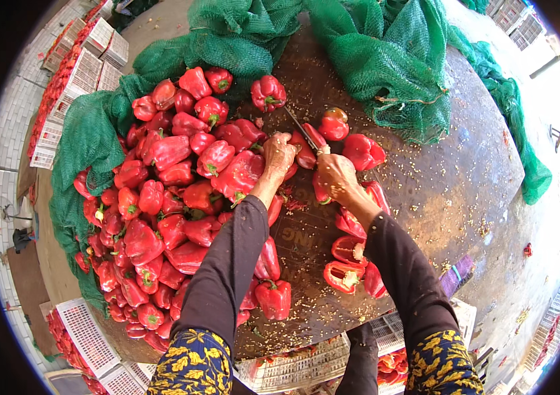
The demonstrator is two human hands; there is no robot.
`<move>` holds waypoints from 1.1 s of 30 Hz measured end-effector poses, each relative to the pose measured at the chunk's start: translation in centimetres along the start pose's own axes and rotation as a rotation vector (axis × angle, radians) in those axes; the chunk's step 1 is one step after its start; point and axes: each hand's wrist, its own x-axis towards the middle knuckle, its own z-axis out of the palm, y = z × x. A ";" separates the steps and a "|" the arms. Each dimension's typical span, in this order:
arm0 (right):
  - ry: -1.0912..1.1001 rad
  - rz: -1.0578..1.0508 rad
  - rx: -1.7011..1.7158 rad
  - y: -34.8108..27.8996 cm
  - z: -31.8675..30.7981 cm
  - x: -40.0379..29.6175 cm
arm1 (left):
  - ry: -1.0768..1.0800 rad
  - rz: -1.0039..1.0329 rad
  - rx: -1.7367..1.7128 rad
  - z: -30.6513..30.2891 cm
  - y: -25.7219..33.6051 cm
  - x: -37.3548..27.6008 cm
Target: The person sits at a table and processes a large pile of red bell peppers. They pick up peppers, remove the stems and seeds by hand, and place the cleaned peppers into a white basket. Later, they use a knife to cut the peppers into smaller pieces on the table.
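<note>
My right hand [337, 177] grips a knife, its narrow blade [299, 126] pointing up and to the left across the table. Seeds stick to the back of this hand. Fingers bent, my left hand [279, 154] is at the right edge of a large heap of red bell peppers [166, 153]; whether it holds anything is hidden. A long red pepper piece [307, 154] lies between the two hands. Just beyond the blade tip sits a whole bell pepper [267, 93]. Cut pepper halves [343, 276], some showing pale cores, lie beside my right forearm.
Green mesh netting [383, 64] is bunched along the far side and around the heap. Seeds litter the brown tabletop [304, 222]. White plastic crates [87, 335] surround the table, some filled with peppers. A purple bundle [457, 274] lies at the right.
</note>
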 end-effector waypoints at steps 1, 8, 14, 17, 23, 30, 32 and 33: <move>0.031 0.082 0.100 1.9 0.7 -0.7 | 0.148 0.070 0.063 0.6 1.5 0.6; 0.379 0.248 0.815 3.3 -9.1 -10.4 | -0.026 -0.188 0.105 5.0 11.2 5.8; 0.355 1.125 1.485 1.5 -14.4 -19.8 | 0.081 -0.288 -0.020 7.1 7.4 5.6; 0.293 1.257 1.489 3.3 -13.4 -27.5 | 0.127 -0.070 -1.066 6.8 4.5 2.4; 0.229 0.803 0.642 -1.3 -10.2 -35.8 | -0.050 -0.033 -0.382 2.2 7.6 -3.9; 0.169 0.819 0.767 -7.6 -10.7 -36.1 | -0.367 -0.055 0.045 9.0 7.6 4.5; 0.250 1.146 1.031 -6.9 -8.5 -38.4 | -0.379 0.070 0.161 9.8 6.6 4.4; 0.248 1.209 1.092 -7.1 -8.6 -38.4 | -0.314 0.143 0.171 10.0 4.4 3.9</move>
